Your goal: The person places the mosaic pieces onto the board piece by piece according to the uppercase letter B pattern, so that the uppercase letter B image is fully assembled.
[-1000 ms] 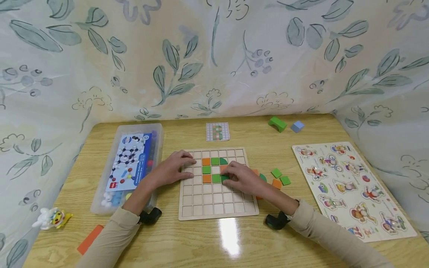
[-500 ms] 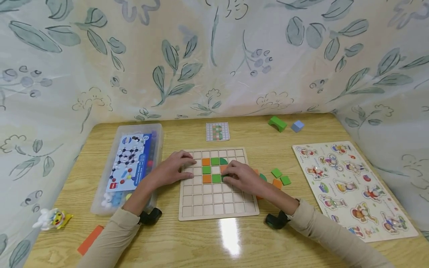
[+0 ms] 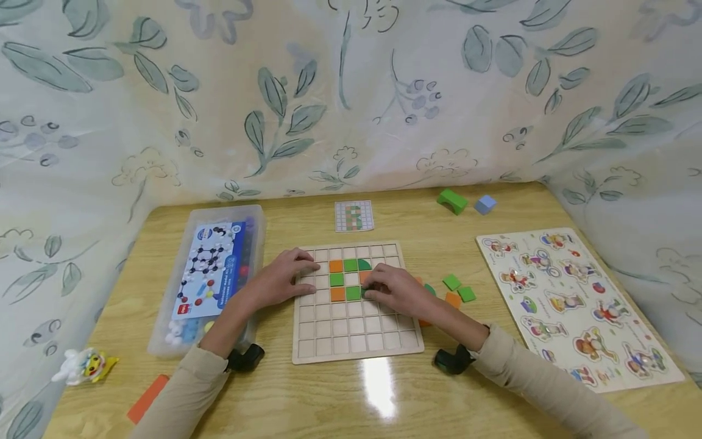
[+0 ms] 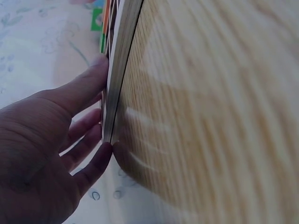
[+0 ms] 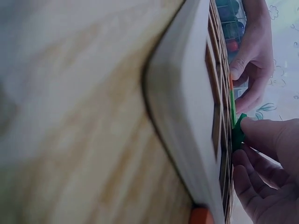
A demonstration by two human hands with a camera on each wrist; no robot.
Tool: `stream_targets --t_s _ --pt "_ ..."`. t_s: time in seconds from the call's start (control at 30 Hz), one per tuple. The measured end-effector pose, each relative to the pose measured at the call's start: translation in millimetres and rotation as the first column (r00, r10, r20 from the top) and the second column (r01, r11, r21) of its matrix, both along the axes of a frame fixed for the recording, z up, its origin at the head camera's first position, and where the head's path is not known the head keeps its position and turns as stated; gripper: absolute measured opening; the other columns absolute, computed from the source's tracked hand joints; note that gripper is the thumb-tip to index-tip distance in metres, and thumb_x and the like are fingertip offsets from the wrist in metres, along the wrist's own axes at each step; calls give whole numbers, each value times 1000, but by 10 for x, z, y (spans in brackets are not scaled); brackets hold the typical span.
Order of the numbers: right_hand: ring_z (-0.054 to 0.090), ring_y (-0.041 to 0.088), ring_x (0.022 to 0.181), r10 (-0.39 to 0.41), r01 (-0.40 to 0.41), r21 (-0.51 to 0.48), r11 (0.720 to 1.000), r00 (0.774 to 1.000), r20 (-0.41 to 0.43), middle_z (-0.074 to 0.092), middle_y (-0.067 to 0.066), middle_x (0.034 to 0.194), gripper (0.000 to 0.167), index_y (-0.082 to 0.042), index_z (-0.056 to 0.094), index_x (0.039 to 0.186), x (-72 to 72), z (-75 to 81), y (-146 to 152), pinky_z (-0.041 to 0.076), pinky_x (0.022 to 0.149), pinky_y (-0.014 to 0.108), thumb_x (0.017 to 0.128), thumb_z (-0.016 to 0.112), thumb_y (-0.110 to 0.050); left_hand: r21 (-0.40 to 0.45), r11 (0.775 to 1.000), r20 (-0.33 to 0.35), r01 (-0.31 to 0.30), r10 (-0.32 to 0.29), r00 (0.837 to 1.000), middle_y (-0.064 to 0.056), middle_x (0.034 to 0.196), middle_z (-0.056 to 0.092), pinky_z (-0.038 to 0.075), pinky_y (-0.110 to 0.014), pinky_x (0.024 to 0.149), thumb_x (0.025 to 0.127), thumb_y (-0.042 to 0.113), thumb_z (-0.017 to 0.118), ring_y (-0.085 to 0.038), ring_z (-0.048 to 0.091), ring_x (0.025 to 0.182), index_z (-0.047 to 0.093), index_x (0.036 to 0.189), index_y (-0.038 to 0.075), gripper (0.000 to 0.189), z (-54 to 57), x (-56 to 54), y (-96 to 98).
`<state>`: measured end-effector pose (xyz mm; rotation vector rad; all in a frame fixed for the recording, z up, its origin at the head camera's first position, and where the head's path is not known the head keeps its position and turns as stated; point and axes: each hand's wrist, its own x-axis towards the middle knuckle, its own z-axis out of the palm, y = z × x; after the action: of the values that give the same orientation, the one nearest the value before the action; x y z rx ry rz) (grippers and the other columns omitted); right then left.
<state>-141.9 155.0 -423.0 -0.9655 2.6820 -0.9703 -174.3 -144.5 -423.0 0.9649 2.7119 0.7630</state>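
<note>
Wooden grid board (image 3: 331, 329): pale and square, flat on the glossy wood-grain table (image 3: 307, 402), orange and green square tiles (image 3: 337, 294) in some cells.
Left hand (image 3: 282, 275): fingers parted and loosely bent, tips at the board's left edge.
Right hand (image 3: 397, 291): thumb and fingertips close together, pinching a small dark green piece (image 5: 238, 134).
Dark green piece: tilted at the board's surface, just beside a bright green square tile (image 3: 353, 293); outline mostly hidden.
Printed paper card (image 3: 353, 216): beyond the board's far edge.
</note>
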Motion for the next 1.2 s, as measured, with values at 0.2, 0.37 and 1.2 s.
stream_targets --t_s 0.2,0.37,1.2 --pt "58 9 85 14 -13 54 998 1000 -26 64 0 99 10 -14 71 99 -8 -14 -33 49 74 22 91 68 -18 8 1000 -6 1 -1 1000 -8 130 55 44 -45 99 87 33 72 -26 49 119 63 128 12 46 -9 11 -25" --pt "58 11 84 65 -50 105 993 987 -144 63 1 97 11 -12 72 99 9 -20 -28 49 72 22 88 70 -13 8 1000 6 -3 3 1000 -9 129 55 44 -45 98 88 31 72 -27 49 119 63 128 11 46 10 13 -13" --pt "61 26 105 -167 173 11 985 962 -218 63 10 115 33 -5 67 118 142 -51 865 53 82 44 85 73 -11 11 1000 -14 3 -3 1000 -10 130 55 44 -46 100 88 31 72 -29 50 120 64 128 10 46 -13 -1 -26"
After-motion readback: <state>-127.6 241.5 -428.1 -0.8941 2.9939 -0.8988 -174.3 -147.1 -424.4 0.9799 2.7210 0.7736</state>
